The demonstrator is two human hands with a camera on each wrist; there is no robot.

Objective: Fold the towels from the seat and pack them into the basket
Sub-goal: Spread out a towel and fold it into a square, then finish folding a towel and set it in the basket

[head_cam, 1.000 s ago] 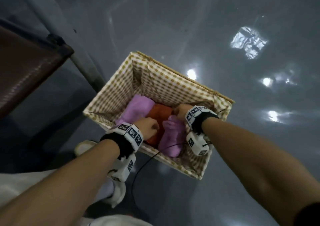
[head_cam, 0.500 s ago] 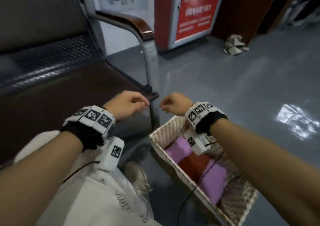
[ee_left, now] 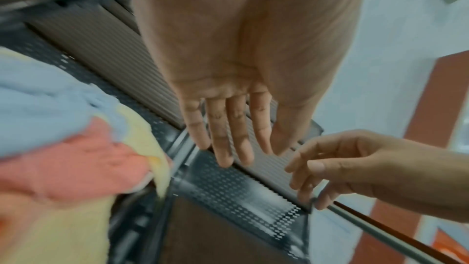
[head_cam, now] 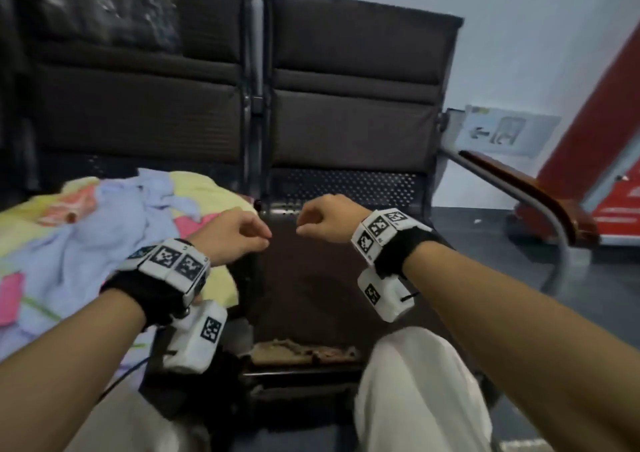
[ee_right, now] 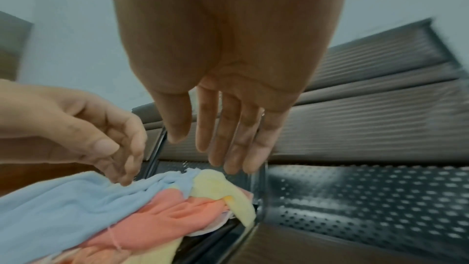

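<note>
So I've got both hands up over the dark bench seat (head_cam: 311, 278) and neither one has anything in it. My left hand (head_cam: 230, 235) hangs in the air just beside the pile of towels (head_cam: 86, 236), fingers loosely stretched out and a bit spread on the wrist cam, nothing touching them. My right hand (head_cam: 327, 219) is close to the left one, a small gap between them, fingers relaxed and slightly bent, also holding nothing.

The towels are heaped unfolded on the neighbouring seat to the left of that bench seat: a light blue towel (ee_right: 63, 208) on top, a coral towel (ee_right: 164, 218) under it, and a yellow towel (ee_right: 223, 190) whose edge droops over the side toward the metal divider. The basket isn't in any view right now. To the right of the seat there's a wooden armrest (head_cam: 526, 191) on a grey metal tube.
</note>
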